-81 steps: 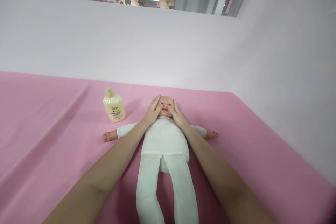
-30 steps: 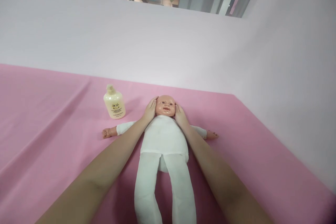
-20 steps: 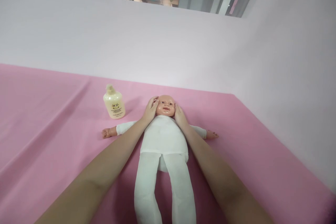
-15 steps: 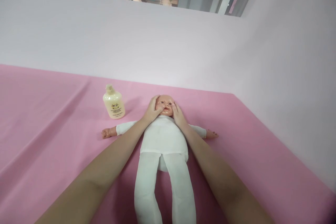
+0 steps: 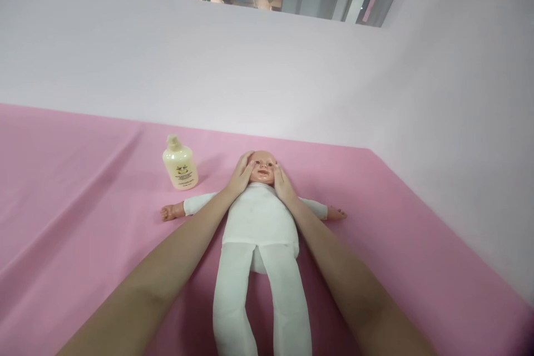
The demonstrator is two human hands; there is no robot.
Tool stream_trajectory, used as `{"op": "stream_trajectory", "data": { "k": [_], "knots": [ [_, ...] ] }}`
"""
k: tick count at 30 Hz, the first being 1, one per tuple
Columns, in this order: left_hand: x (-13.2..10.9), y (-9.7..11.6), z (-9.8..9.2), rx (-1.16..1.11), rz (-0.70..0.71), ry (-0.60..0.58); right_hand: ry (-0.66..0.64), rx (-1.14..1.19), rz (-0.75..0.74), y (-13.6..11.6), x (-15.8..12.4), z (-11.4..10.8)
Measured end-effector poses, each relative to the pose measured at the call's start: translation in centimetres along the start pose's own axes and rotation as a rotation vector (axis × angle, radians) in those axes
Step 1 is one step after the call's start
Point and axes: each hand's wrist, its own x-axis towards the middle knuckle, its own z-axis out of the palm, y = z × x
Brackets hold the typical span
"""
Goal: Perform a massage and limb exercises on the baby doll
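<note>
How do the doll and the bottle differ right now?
The doll lies on its back; the bottle stands upright. The doll is far bigger than the bottle. The left hand and right hand cup the doll's head; neither touches the bottle. Doll and bottle both rest on pink cloth.

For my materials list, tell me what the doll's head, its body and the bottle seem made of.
Doll's head: probably plastic or vinyl, glossy, since the chin glints.
Doll's body: likely white cloth, matte, creased at the legs.
Bottle: probably plastic, smooth and shiny, with highlights on its shoulder.
</note>
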Motion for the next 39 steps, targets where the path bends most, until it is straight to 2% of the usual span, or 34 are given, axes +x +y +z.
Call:
{"op": "stream_trajectory", "data": {
  "k": [4,7,10,14,19,21,26,34,39],
  "knots": [
    [0.3,-0.7,0.2,-0.063,-0.148,0.085,0.075,-0.015,0.013,0.4,0.3,-0.3],
    [0.7,-1.6,0.3,-0.09,-0.242,0.137,0.075,-0.037,0.011,0.7,0.6,-0.4],
    [1.0,-2.3,0.1,-0.088,-0.269,0.143,0.056,-0.009,0.03,0.9,0.8,-0.4],
    [0.8,-1.9,-0.1,-0.072,-0.245,0.138,0.081,-0.043,0.06,0.6,0.7,-0.2],
    [0.0,-0.7,0.1,0.025,-0.012,0.016,0.055,-0.055,0.038,-0.1,0.2,0.0],
    [-0.2,-0.5,0.2,0.049,0.029,-0.001,0.019,-0.042,0.008,-0.3,0.0,0.0],
    [-0.1,-0.5,0.0,0.045,0.013,-0.021,-0.021,-0.009,-0.02,-0.6,-0.1,0.1],
    [0.0,-0.8,0.0,-0.033,-0.035,-0.036,0.018,0.003,0.039,-0.3,0.3,-0.1],
    [0.1,-0.9,-0.1,-0.047,-0.057,-0.037,0.04,0.008,0.015,0.4,0.6,-0.4]
  ]
}}
